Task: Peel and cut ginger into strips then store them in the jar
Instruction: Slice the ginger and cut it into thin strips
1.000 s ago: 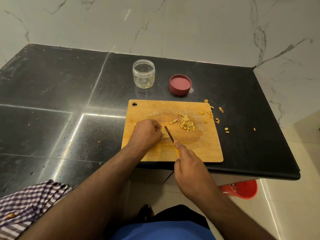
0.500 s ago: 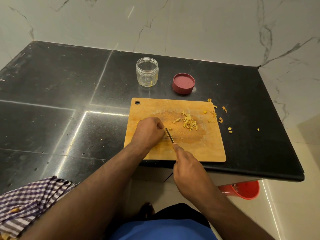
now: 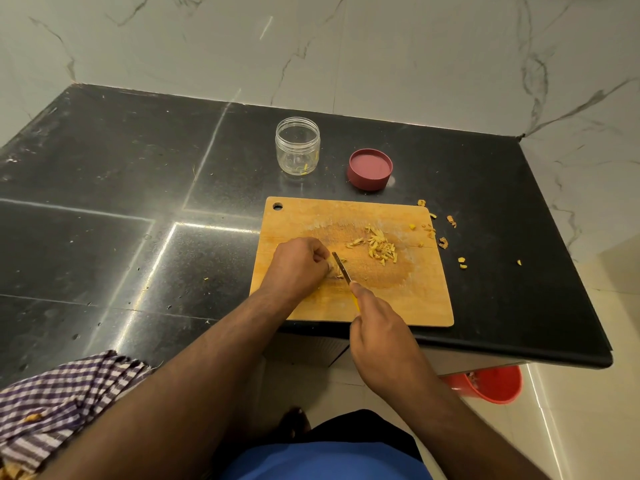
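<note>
**Inspector:** Report what has changed since the earlier frame.

**Technician:** Your hands have barely shifted. The knife (image 3: pixel 342 268) blade sat at the same angle a second ago, just right of your left knuckles. The loose pile of ginger strips (image 3: pixel 377 245) has kept its place on the cutting board (image 3: pixel 408 299); the view itself has drifted slightly.

**Inspector:** State the grip, each hand.

**Technician:** Your left hand (image 3: pixel 299 263) is curled, knuckles up, fingertips pressed down on a small piece of ginger (image 3: pixel 335 270) at the board's left-centre. Your right hand (image 3: pixel 379 327) is closed round the knife's yellow handle, forefinger laid along the top near the blade. The blade stands beside your left fingertips, its edge down at the ginger piece.

**Inspector:** Where are the remaining task items?

**Technician:** The jar (image 3: pixel 298 145) stands open and upright on the black counter (image 3: pixel 138 174) beyond the board, with a few yellow slivers at its base. Its red lid (image 3: pixel 370 169) lies upturned just to the right, apart from it. Peel scraps (image 3: pixel 443 242) lie off the board's right edge.

**Inspector:** What can you not confirm?

**Technician:** Your left fingers cover most of the ginger piece; its size and shape cannot be told. The handle is nearly all inside your right fist. A checked cloth (image 3: pixel 59 403) is cut off at the lower left, and a red bin (image 3: pixel 491 384) shows partly under the counter edge.
</note>
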The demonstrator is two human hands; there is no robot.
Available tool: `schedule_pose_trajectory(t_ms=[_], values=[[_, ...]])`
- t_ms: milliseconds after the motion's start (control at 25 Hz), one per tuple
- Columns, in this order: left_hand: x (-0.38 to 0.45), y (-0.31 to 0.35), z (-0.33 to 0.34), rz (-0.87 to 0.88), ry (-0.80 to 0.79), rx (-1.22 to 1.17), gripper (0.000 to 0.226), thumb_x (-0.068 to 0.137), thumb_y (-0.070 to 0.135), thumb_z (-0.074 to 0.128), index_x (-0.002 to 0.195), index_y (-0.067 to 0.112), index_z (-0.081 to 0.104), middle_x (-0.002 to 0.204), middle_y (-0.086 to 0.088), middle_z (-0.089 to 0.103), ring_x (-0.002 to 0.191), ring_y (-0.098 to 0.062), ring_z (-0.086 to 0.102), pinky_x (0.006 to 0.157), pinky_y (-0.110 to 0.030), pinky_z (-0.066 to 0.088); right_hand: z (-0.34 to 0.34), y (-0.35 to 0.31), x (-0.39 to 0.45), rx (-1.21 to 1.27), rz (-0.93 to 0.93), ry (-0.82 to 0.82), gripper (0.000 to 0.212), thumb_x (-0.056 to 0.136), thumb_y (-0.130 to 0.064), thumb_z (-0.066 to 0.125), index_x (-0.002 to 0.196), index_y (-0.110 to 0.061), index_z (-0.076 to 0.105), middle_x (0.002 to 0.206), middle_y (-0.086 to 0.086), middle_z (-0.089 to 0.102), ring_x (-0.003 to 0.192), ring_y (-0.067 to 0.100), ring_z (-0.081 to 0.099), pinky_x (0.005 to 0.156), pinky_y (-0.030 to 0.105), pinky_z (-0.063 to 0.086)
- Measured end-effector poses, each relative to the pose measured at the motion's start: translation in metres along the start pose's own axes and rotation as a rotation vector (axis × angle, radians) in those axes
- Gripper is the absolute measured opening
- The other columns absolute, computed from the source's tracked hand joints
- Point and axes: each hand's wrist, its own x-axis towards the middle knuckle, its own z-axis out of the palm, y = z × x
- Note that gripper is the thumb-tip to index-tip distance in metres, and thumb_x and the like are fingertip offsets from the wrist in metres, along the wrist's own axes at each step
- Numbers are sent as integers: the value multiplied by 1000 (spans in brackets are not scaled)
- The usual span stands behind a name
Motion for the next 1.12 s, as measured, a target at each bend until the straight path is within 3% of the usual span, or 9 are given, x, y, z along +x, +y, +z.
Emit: schedule_pose_trajectory(t_ms=[360, 600, 720, 960, 1120], values=[[4, 2, 1, 3, -5, 9, 10, 87, 15, 70, 94, 17, 77, 92, 10, 70, 77, -5, 58, 54, -9, 34, 5, -2, 15, -41, -3, -27, 52, 100, -18, 35, 150, -23, 23, 132, 6, 50, 112, 21, 53, 91, 34, 47], [5, 1, 1, -9, -14, 3, 9, 89, 19, 72, 96, 18, 77, 93, 7, 70, 82, -6, 59, 57, -11, 36, 0, 5, -20, 9, -19, -19, 52, 101, -19, 37, 151, -27, 23, 130, -2, 51, 102, 8, 52, 84, 19, 42], [3, -1, 1, -9, -17, -17, 12, 89, 20, 73, 100, 19, 75, 94, 7, 70, 83, -5, 59, 57, -11, 35, -4, 4, -19, 39, -28, 17, 51, 102, -20, 37, 151, -27, 24, 135, -3, 48, 111, 7, 50, 88, 16, 38], [-4, 0, 5, -15, 60, -31, 13, 89, 17, 71, 101, 18, 76, 96, 6, 71, 82, -4, 58, 58, -9, 34, -1, 2, 3, 20, -15, -14, 52, 101, -19, 36, 152, -23, 23, 141, 1, 45, 123, 14, 47, 99, 27, 41], [-3, 1, 4, -16, 52, -41, 13, 89, 14, 69, 99, 15, 77, 99, 4, 74, 83, -6, 59, 59, -8, 35, 4, -1, 12, -14, -22, -23, 52, 101, -18, 36, 151, -23, 24, 136, 4, 49, 117, 19, 51, 95, 32, 45]])
